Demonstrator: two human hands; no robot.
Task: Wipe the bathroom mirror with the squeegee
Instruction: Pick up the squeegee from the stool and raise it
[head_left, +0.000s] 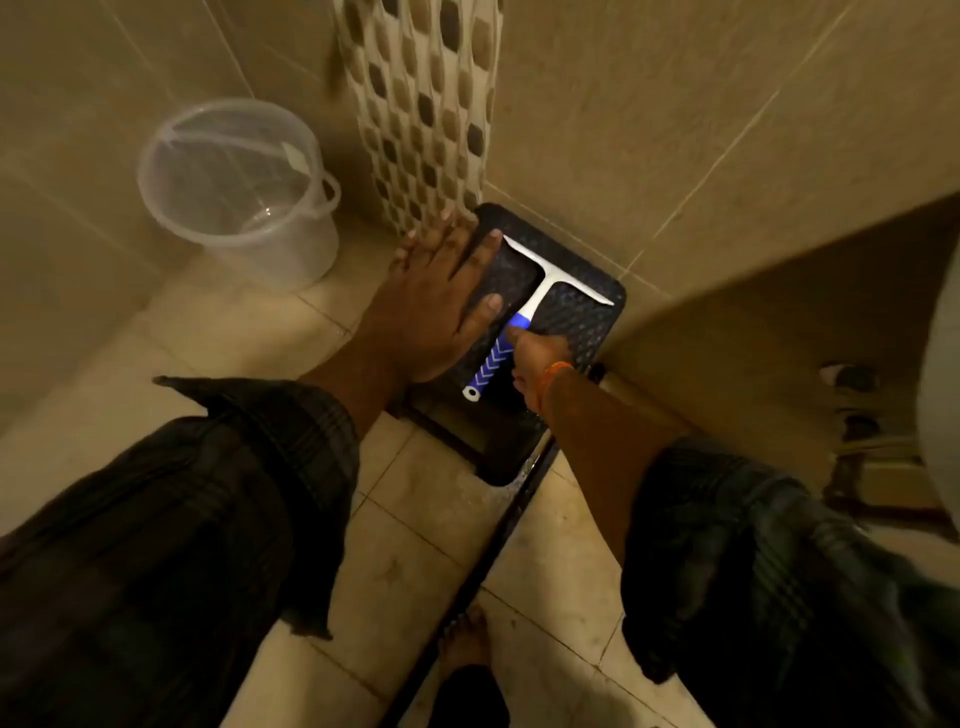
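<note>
A squeegee (524, 306) lies flat on a dark textured stool (582, 322) in a tiled corner, its blue handle pointing near, toward the person, its white blade far and crosswise. The right hand (540, 369) is on the handle's right side, its grip loosely curled and not yet closed around it. The left hand (441, 291) presses open and flat on the stool's left edge, holding nothing. A clear bucket (239, 192) stands well to the left; nothing blocks the lift.
</note>
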